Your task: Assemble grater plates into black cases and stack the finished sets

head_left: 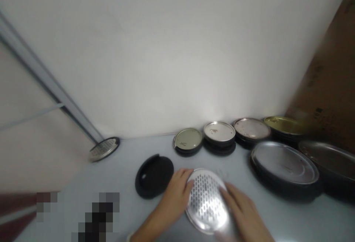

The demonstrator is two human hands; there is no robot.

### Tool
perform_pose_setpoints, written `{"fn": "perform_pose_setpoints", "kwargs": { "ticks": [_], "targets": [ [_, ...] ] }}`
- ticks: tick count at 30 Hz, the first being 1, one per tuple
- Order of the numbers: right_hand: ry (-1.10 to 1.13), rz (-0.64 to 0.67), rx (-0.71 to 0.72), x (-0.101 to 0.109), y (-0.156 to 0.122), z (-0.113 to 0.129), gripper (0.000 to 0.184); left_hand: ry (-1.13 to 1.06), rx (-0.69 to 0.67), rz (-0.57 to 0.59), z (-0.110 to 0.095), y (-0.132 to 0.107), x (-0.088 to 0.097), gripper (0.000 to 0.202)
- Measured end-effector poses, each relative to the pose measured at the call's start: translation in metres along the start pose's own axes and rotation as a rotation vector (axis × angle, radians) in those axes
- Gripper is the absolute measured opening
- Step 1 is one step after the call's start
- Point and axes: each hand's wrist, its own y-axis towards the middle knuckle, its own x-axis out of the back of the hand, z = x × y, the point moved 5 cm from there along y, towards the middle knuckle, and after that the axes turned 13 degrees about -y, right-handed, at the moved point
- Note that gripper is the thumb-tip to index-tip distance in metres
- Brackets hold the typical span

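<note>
On a pale grey tabletop (116, 175), in the head view, a round silver perforated metal disc (206, 201) with rows of slotted holes lies between the two hands. The left hand (173, 205) comes in from the lower edge, its fingers (184, 177) curled against the disc's upper left rim in a narrow hold. The right hand (244, 212) lies across the disc's right edge, spread fairly wide; it is blurred, so whether it grips cannot be told.

Just beyond the left hand sits a round matt black lid (154, 177), flat on the table and nearly touching the disc. Farther from the hands, a row of round lids runs along the foot of a white wall (166, 50): a pale olive-gold lid on a black base (188, 140), a bright silver lid on a black stack (219, 132), a dull pinkish-silver lid on black (252, 128), and a brassy gold lid on black (283, 125).

Nearer, to the right of the right hand, lies a large oval silver lid with a black underside (284, 162), and beside it a darker grey oval lid (327, 159). Well to the left of the hands, a small perforated silver disc with a black rim (104, 149) leans against the wall. Brown cardboard (324, 68) stands at the far right.
</note>
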Motion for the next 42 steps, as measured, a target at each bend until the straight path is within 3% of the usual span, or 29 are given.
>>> {"fn": "perform_pose_setpoints", "kwargs": {
  "ticks": [6, 11, 15, 20, 30, 34, 36, 38, 42],
  "targets": [
    [-0.022, 0.019, 0.053, -0.01, 0.0, 0.0, 0.111, 0.02, 0.026, 0.029, -0.003, 0.011, -0.009, 0.03],
    [-0.031, -0.069, 0.058, -0.019, -0.003, -0.006, 0.108, 0.045, 0.017, 0.015, -0.005, 0.01, -0.014, 0.029],
    [-0.013, -0.164, 0.103, -0.007, -0.002, -0.007, 0.106, 0.077, 0.013, 0.02, -0.003, 0.009, -0.015, 0.027],
    [0.01, -0.119, 0.162, 0.013, 0.001, -0.005, 0.104, 0.122, 0.025, 0.064, -0.006, 0.007, -0.016, 0.027],
    [0.008, -0.057, 0.135, 0.013, 0.001, -0.003, 0.096, 0.241, -0.028, 0.049, -0.009, 0.004, -0.024, 0.032],
    [-0.027, -0.093, 0.13, 0.013, 0.003, -0.001, 0.095, 0.296, -0.023, 0.053, -0.012, 0.001, -0.028, 0.034],
    [-0.036, -0.117, 0.136, 0.01, 0.003, -0.001, 0.096, 0.336, -0.032, 0.067, -0.015, 0.002, -0.023, 0.034],
    [-0.034, -0.128, 0.143, 0.004, 0.001, -0.002, 0.099, 0.394, -0.048, 0.034, -0.016, 0.004, -0.005, 0.035],
    [-0.031, -0.094, 0.12, -0.008, -0.003, -0.005, 0.105, 0.635, 0.057, -0.222, 0.007, 0.006, 0.064, 0.039]
  ]
}}
